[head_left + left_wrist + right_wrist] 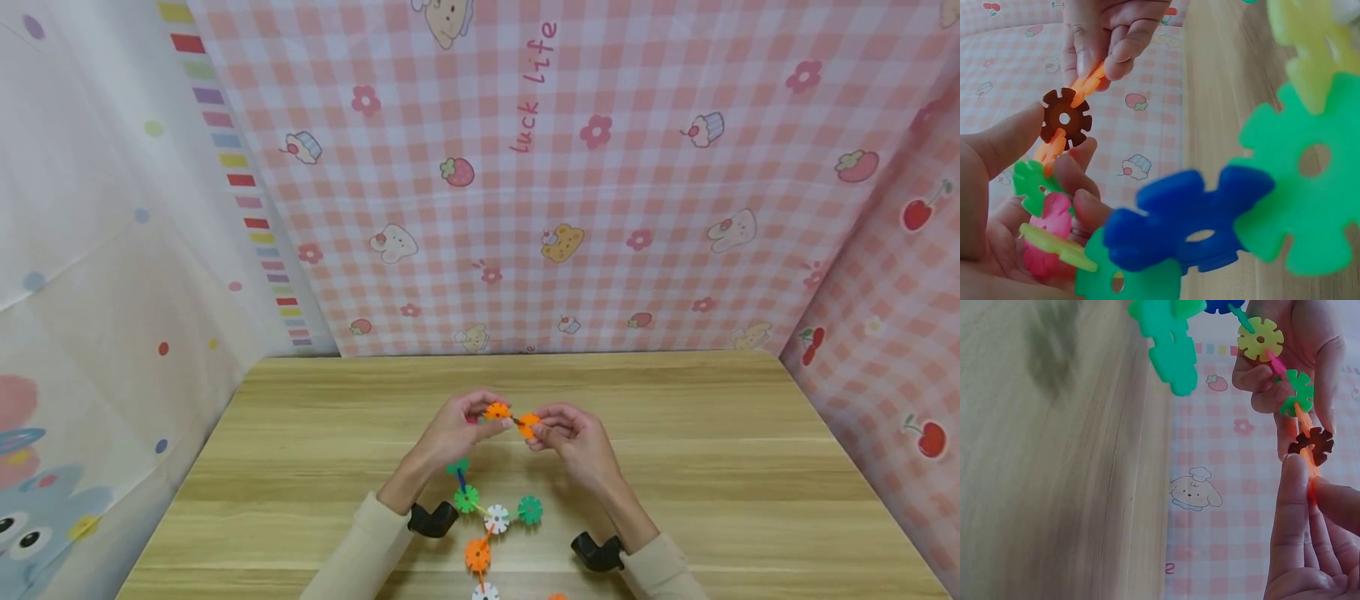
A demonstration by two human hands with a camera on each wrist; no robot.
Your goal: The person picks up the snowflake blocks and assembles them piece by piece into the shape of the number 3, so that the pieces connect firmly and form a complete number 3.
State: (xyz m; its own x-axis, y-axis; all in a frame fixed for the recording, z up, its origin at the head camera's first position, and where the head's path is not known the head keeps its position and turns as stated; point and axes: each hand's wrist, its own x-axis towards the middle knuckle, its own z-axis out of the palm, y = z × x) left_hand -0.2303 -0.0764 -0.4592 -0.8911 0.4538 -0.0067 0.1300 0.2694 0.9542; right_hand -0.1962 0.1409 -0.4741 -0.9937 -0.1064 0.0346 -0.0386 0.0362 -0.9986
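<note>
A chain of notched plastic snowflake discs hangs between both hands. My left hand grips its upper part, with a green disc, a pink disc and a yellow disc lying in the fingers and palm. Between thumb and fingertips, my right hand pinches the orange disc at the chain's end. That orange disc is slotted into a brown disc, which joins a second orange disc. Past the left hand the chain continues through a blue disc to another green disc.
Lower on the wooden table are more linked discs: a white disc, a darker green disc and an orange one. Black wrist cameras sit on both forearms. A pink checked cloth hangs behind the table.
</note>
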